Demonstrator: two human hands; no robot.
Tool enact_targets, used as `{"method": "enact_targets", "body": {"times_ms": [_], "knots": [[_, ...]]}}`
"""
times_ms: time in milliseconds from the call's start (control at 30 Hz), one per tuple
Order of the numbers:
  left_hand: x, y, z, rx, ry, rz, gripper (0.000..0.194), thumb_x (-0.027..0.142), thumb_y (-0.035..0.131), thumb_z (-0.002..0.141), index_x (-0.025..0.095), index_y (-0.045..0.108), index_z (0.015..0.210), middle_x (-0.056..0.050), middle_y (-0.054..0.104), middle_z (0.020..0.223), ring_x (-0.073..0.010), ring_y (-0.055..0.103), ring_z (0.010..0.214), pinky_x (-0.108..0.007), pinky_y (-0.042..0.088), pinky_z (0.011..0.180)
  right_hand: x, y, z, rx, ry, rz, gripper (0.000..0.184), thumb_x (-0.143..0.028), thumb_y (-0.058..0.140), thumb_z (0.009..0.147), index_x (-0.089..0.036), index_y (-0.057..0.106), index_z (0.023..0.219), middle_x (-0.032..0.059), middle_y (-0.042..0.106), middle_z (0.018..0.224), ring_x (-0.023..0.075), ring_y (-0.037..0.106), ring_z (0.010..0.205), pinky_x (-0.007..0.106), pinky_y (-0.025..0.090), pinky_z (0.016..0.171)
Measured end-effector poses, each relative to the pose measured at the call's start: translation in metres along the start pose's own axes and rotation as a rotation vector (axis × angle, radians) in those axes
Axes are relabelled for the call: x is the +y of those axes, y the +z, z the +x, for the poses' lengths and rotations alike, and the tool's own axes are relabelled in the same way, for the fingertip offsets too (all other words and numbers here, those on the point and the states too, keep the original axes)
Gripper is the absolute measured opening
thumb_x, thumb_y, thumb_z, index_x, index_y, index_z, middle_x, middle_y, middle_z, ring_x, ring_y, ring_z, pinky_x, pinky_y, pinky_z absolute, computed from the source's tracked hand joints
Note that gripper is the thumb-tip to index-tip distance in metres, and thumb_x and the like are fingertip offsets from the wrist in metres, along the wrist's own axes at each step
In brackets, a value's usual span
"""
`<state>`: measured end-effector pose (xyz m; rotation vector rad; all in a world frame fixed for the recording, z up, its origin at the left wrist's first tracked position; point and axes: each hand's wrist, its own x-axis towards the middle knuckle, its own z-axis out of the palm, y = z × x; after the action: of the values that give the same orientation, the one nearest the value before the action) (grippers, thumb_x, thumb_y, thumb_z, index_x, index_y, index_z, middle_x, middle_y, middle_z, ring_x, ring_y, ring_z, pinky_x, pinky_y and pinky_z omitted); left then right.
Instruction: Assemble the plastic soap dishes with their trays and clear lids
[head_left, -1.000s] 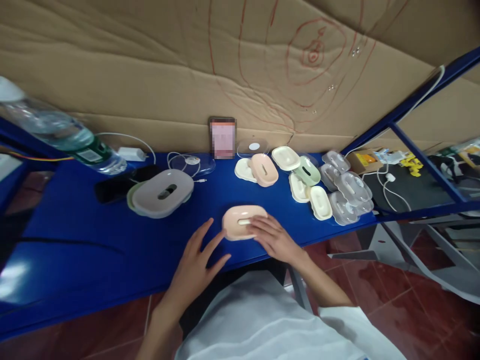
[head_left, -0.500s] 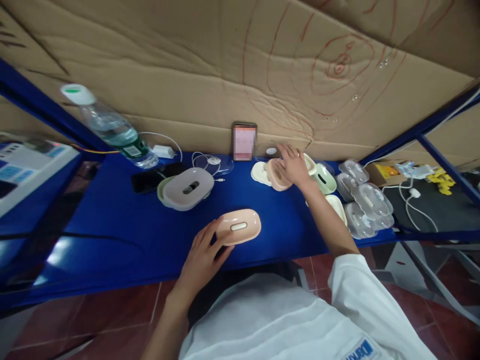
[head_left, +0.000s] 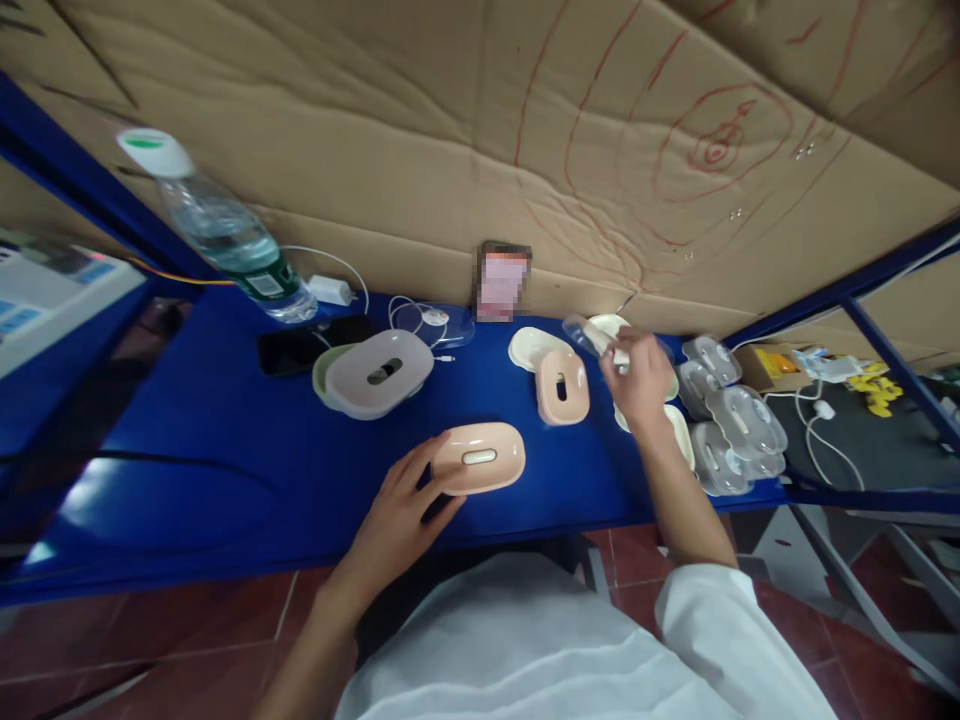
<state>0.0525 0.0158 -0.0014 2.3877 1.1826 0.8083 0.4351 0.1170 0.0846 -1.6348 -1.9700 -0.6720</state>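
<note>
My left hand point(head_left: 409, 495) grips the left end of a peach oval box point(head_left: 484, 457), thumb at its near side and fingers at its far side. The box lies on the blue table and has a pale oval piece in its top. My right hand point(head_left: 637, 380) is closed on a clear plastic lid point(head_left: 581, 335), held above the back right of the table; its fingers are partly blurred. Near that hand lie a peach piece with a slot point(head_left: 574, 395), a cream oval piece point(head_left: 534, 348) and more cream pieces point(head_left: 681, 435), partly hidden by my wrist.
Stacked clear plastic lids point(head_left: 746, 420) stand at the right. Pale grey and green oval pieces point(head_left: 386, 375) lie left of centre beside a dark phone point(head_left: 300, 347) and cables. A water bottle point(head_left: 232, 240) stands at the back left. A second phone point(head_left: 502, 282) leans on the cardboard wall.
My right hand has left the slotted peach piece, moved right and nearer, and taken hold of a clear lid. The slotted piece now lies closer to me. My left hand stays on the peach box.
</note>
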Motion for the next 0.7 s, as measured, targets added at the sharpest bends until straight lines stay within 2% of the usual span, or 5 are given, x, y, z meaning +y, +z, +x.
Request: {"method": "enact_targets", "body": {"times_ms": [167,267,367,500,700], "knots": [[-0.005,0.003,-0.002,-0.024,-0.087,-0.076,0.047,0.036,0.065,0.104,0.032,0.056,0.15,-0.012,0.048,0.168,-0.0318,0.056,0.148,-0.05,0.053,0.118,-0.068,-0.028,-0.094,0.016,-0.3,0.243,0.005,-0.026,0.067,0.102,-0.027,0.067,0.097,0.0019,0.081,0.107,0.0177,0.077,0.111,0.036,0.061,0.096],[-0.007,0.006,-0.003,-0.041,-0.137,-0.156,0.06,0.04,0.067,0.102,0.031,0.046,0.157,-0.012,0.052,0.165,-0.0312,0.055,0.149,-0.051,0.051,0.121,-0.104,-0.024,-0.119,-0.079,-0.379,0.432,0.011,-0.019,0.068,0.101,-0.029,0.07,0.099,-0.0007,0.082,0.109,0.0171,0.076,0.117,0.038,0.058,0.104],[-0.008,0.007,-0.003,-0.051,-0.183,-0.247,0.068,0.04,0.07,0.1,0.029,0.04,0.161,-0.013,0.053,0.163,-0.0309,0.054,0.15,-0.053,0.048,0.124,-0.118,-0.018,-0.117,-0.317,-0.42,0.524,0.019,-0.033,0.069,0.104,-0.032,0.074,0.122,0.0036,0.08,0.123,0.0219,0.071,0.128,0.044,0.051,0.117],[-0.008,0.006,-0.002,-0.061,-0.232,-0.298,0.069,0.041,0.071,0.099,0.028,0.041,0.16,-0.014,0.052,0.163,-0.0313,0.052,0.152,-0.054,0.044,0.126,-0.12,-0.014,-0.102,-0.503,-0.491,0.516,0.067,-0.063,0.07,0.098,-0.028,0.06,0.154,0.0128,0.069,0.145,0.0308,0.058,0.145,0.052,0.038,0.128],[-0.012,0.004,-0.003,-0.022,-0.27,-0.345,0.08,0.053,0.079,0.092,0.03,0.043,0.159,-0.013,0.055,0.159,-0.0333,0.056,0.147,-0.053,0.047,0.123,-0.13,-0.015,-0.1,-0.449,-0.495,0.455,0.046,-0.039,0.065,0.107,-0.029,0.062,0.152,0.0112,0.067,0.146,0.0296,0.049,0.152,0.056,0.033,0.132]]}}
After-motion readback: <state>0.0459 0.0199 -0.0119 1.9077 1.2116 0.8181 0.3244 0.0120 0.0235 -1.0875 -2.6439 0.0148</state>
